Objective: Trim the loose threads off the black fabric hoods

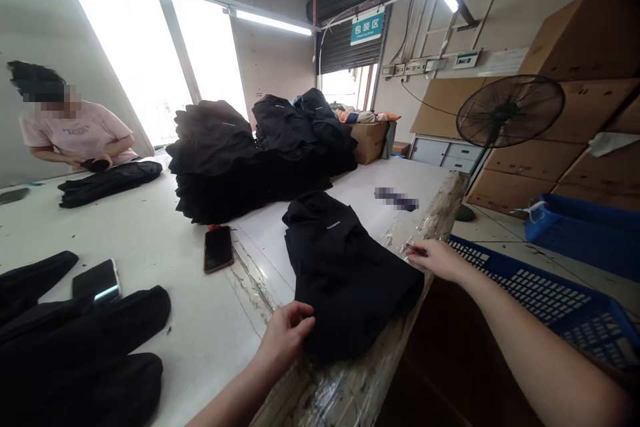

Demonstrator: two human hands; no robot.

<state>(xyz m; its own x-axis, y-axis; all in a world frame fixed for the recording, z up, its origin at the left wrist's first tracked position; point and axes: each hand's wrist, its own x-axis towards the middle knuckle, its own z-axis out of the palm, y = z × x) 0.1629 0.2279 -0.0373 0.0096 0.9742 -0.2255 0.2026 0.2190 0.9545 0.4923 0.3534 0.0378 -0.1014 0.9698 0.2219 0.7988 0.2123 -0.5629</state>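
A black garment (345,273) with a small light logo lies on the table in front of me, its wide end towards the near edge. At its lower left side, my left hand (293,327) has thumb and fingers closed on the garment's edge. My right hand (433,259) is beside the garment's right corner, near the table edge, its fingers pinched round a small dark item, possibly a tool, too small to make out. Beyond the garment rise tall stacks of similar black garments (215,160).
Two phones (219,249) (97,280) and more black clothing (90,327) lie on the white table (200,320). A person (80,127) handles dark cloth at the far left. Right of the table are blue crates (550,293), a fan (510,110) and cartons (595,107).
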